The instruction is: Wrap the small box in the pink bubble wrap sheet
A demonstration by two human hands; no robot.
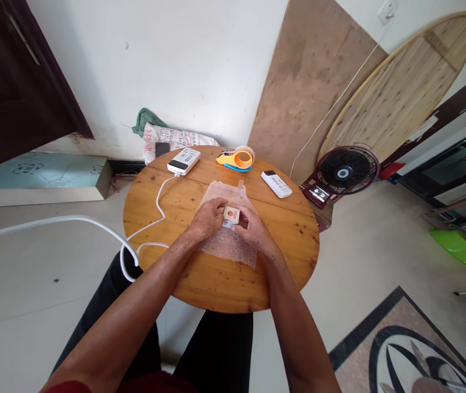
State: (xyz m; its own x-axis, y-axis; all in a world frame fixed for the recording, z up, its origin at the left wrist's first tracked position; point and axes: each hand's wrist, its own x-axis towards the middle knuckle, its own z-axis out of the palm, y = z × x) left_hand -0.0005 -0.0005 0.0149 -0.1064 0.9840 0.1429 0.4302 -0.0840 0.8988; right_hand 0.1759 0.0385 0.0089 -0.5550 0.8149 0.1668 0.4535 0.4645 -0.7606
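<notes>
A small cream-coloured box (232, 214) with a red mark on top sits over a sheet of bubble wrap (233, 251) in the middle of the round wooden table. From the left, my left hand (209, 218) has its fingers closed against the box's side. My right hand (253, 226) grips the opposite side, thumb near the front edge. Both hands hide part of the box's sides. The bubble wrap spreads out flat beneath the hands, with a strip of tape (240, 184) at its far edge.
On the table (294, 245) stand a yellow and blue tape dispenser (237, 159), a white power bank (184, 161) with a white cable (159, 202), and a second white power bank (276, 184). A black fan (343, 172) is beyond the table's right edge.
</notes>
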